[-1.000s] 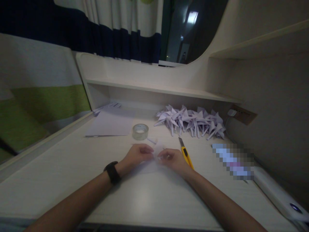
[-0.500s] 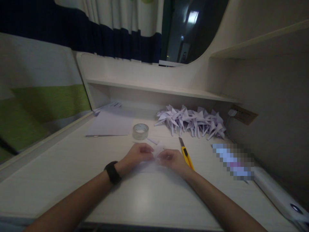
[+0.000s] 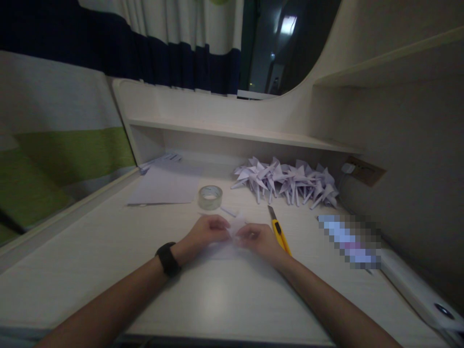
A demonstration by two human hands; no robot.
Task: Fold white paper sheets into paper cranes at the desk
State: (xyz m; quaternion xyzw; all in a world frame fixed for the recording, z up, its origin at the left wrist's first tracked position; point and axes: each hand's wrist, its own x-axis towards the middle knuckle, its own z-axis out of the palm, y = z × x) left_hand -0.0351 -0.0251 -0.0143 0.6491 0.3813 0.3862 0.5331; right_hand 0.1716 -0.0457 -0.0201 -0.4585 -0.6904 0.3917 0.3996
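Note:
My left hand (image 3: pixel 206 232) and my right hand (image 3: pixel 259 240) meet over the middle of the pale desk (image 3: pixel 108 251). Both pinch a small folded piece of white paper (image 3: pixel 237 224) between their fingertips. The paper stands a little above the desk between the two hands. A black watch (image 3: pixel 167 258) sits on my left wrist. A yellow utility knife (image 3: pixel 279 232) lies just right of my right hand, blade pointing away.
A roll of clear tape (image 3: pixel 210 197) stands behind the hands. A stack of white sheets (image 3: pixel 163 186) lies at the back left. Several folded paper cranes (image 3: pixel 290 183) are heaped at the back right under a shelf (image 3: pixel 235 133). A white device (image 3: pixel 416 295) lies along the right edge.

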